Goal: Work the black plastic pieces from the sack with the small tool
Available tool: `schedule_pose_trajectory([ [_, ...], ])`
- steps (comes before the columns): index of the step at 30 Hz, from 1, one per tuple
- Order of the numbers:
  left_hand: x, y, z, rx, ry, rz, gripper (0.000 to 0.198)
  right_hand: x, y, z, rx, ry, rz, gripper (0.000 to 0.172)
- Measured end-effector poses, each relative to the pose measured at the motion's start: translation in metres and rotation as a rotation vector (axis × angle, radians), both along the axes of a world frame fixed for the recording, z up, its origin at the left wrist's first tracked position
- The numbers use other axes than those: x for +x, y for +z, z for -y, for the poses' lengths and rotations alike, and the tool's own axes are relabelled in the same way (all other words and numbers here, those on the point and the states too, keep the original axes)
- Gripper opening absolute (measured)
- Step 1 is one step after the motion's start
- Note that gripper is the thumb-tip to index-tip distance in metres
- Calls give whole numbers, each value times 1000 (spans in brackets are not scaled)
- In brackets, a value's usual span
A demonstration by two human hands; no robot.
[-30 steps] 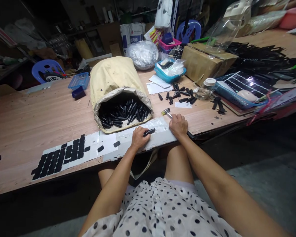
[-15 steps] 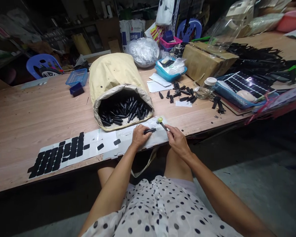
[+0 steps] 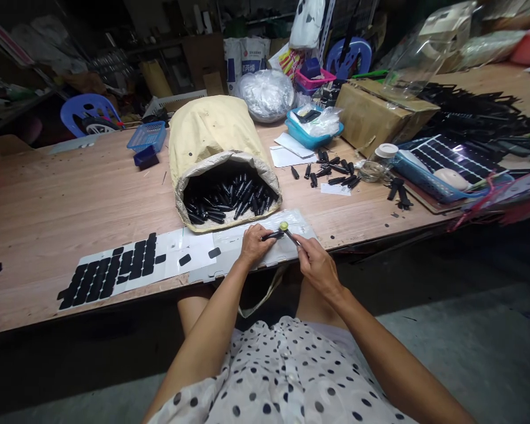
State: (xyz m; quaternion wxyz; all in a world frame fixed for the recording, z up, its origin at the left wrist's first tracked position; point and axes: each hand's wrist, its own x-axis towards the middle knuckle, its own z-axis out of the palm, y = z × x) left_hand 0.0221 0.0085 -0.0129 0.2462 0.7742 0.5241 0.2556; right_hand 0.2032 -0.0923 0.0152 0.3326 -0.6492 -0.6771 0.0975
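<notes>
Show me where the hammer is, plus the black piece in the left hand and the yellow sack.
Hammer [image 3: 290, 236]: head view, on the handle.
Black piece [image 3: 274, 235]: head view, on its middle.
Yellow sack [image 3: 216, 126]: head view, on its outer wall.

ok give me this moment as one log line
left hand: holds black part over board | right hand: grips hammer | hammer: head at part's right end, contact unclear | bag: open, black parts inside

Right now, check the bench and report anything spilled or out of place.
Two black patches lie apart from the main block on the white sheet, looking stray. Black parts are scattered loosely right of the sack, unlike those inside it. Nothing stands out about the hammer in the right hand.
</notes>
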Motion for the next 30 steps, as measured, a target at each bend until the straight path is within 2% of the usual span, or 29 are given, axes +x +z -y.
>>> schedule_pose_trajectory([
  [3, 1, 1, 1, 14, -2, -3, 19, -5, -3, 1, 65, 34, -32, 43],
  [8, 3, 3, 2, 11, 7, -15, 13, -8, -12, -2, 27, 80, -15, 43],
  [11, 4, 4, 2, 2, 14, -11, 17, 6, -10, -19, 44, -21, 31, 43],
  [13, 4, 5, 3, 2, 22, -10, 19, 21, -7, -39, 22, -139, 93, 43],
  [18, 4, 5, 5, -4, 27, -27, 18, 54, -11, -88, -150, -329, 268, 38],
  [23, 3, 11, 2, 4, -13, -22, 14, 54, -24, -98, -132, -380, 417, 37],
  [26, 2, 14, 20, 77, -138, 40, 17, 50, -26, -96, -117, -386, 478, 37],
  [28, -2, 10, 48, 120, -299, 90, 24, 48, -26, -96, -121, -384, 505, 37],
  [30, -9, -1, 84, 122, -452, 92, 29, 48, -27, -96, -120, -387, 524, 37],
])
